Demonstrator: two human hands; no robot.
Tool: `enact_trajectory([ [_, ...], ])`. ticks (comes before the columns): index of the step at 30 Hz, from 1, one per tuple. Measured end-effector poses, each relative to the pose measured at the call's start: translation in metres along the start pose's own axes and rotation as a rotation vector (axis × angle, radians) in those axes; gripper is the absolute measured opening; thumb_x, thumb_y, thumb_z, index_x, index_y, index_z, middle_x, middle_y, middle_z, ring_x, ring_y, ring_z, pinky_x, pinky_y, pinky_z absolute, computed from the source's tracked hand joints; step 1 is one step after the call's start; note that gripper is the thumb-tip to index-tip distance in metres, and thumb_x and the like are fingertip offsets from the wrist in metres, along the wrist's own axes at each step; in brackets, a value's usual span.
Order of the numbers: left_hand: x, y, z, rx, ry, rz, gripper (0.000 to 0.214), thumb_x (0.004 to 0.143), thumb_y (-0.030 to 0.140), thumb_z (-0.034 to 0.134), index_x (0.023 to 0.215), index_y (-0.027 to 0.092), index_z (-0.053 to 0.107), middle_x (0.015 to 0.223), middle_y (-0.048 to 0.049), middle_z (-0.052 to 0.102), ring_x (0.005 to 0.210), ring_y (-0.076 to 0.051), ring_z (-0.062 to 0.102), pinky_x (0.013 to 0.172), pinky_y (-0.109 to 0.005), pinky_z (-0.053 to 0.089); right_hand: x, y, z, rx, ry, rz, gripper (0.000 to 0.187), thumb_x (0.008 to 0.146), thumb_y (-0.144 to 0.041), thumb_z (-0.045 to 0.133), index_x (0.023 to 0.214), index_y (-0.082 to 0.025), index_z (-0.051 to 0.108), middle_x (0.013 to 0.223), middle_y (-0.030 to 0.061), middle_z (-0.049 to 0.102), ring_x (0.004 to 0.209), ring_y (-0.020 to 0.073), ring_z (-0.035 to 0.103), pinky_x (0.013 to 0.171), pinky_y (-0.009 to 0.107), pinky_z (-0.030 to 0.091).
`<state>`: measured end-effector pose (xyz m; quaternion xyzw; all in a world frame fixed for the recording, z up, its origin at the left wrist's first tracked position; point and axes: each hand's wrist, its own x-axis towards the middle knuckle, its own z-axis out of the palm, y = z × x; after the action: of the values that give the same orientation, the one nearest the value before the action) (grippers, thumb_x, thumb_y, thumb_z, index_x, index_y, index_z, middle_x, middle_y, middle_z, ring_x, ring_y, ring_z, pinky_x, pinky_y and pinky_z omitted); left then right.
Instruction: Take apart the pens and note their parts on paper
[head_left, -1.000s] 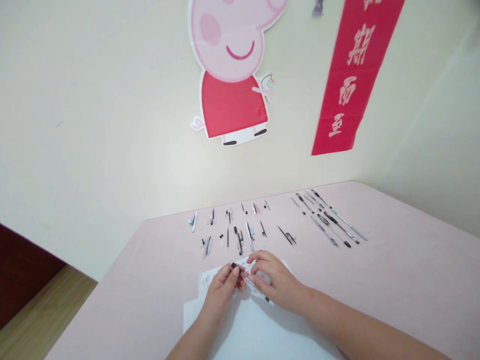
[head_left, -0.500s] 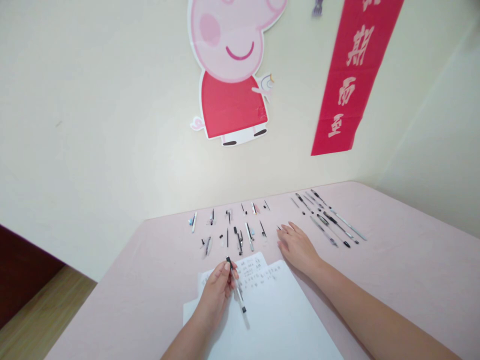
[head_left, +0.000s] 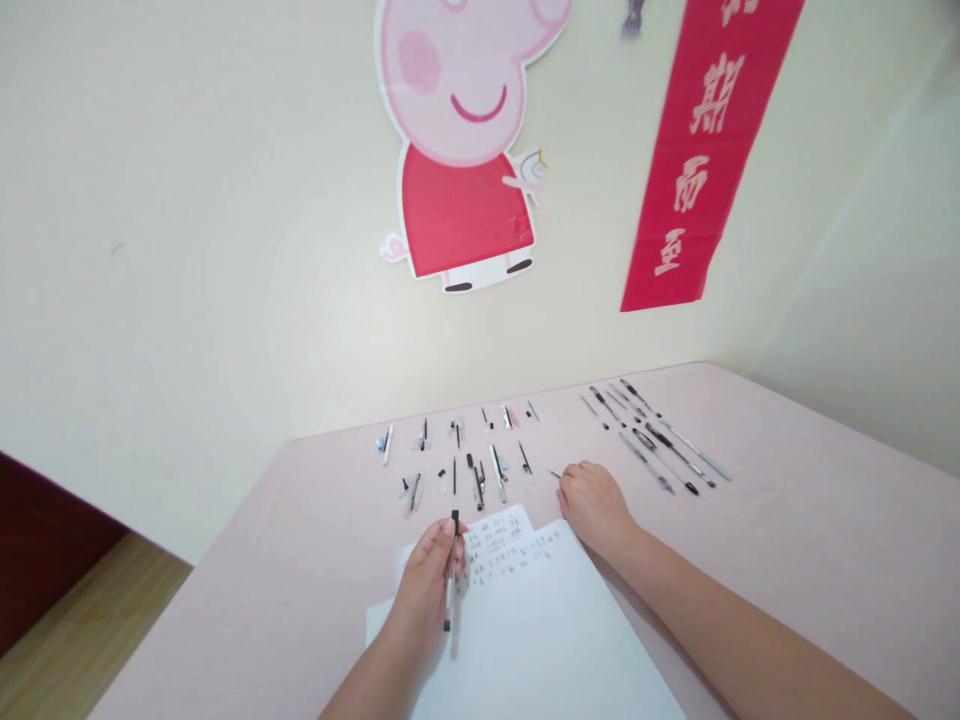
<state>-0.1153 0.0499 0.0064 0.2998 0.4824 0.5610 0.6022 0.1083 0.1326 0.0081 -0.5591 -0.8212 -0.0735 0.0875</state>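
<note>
My left hand point(head_left: 426, 578) is closed round a slim pen point(head_left: 451, 570) with a black cap end, held over the white sheets of paper point(head_left: 540, 630) that carry handwriting near their far edge. My right hand point(head_left: 594, 505) rests further off on the pink table point(head_left: 787, 540), fingers curled onto a thin dark pen part point(head_left: 556, 475) whose tip shows at the fingertips. Beyond both hands lie rows of small pen parts point(head_left: 480, 470).
A row of whole pens point(head_left: 660, 440) lies at the table's far right. The table stands against a cream wall with a pink cartoon pig cutout point(head_left: 465, 140) and a red banner point(head_left: 697, 150). Wooden floor point(head_left: 82, 640) shows left of the table.
My right hand let go of the pen, reached out to the parts beyond the paper and curled its fingers there. My left hand kept the pen and swung it upright.
</note>
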Motion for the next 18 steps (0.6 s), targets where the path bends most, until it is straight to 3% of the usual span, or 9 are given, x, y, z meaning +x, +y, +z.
enact_trajectory([
  [7, 0.0009, 0.0014, -0.0003, 0.046, 0.003, -0.019, 0.036, 0.067, 0.051, 0.066, 0.073, 0.016, 0.058, 0.053, 0.0049, 0.046, 0.045, -0.006, 0.038, 0.043, -0.017, 0.028, -0.0029, -0.0021, -0.0015, -0.014, -0.071, 0.11, 0.019, 0.083, -0.009, 0.043, 0.085, -0.014, 0.061, 0.085, 0.0102, 0.063, 0.077, 0.0191, 0.059, 0.062, 0.027, 0.037],
  [18, 0.0069, -0.0009, -0.0065, 0.025, -0.038, -0.006, 0.036, 0.068, 0.05, 0.065, 0.074, 0.015, 0.058, 0.053, 0.0051, 0.045, 0.045, -0.006, 0.039, 0.045, -0.018, 0.029, -0.0037, -0.0007, -0.003, 0.031, -0.114, 0.17, 0.02, 0.078, -0.003, 0.043, 0.087, -0.013, 0.057, 0.088, 0.0127, 0.063, 0.076, 0.0208, 0.062, 0.061, 0.027, 0.039],
])
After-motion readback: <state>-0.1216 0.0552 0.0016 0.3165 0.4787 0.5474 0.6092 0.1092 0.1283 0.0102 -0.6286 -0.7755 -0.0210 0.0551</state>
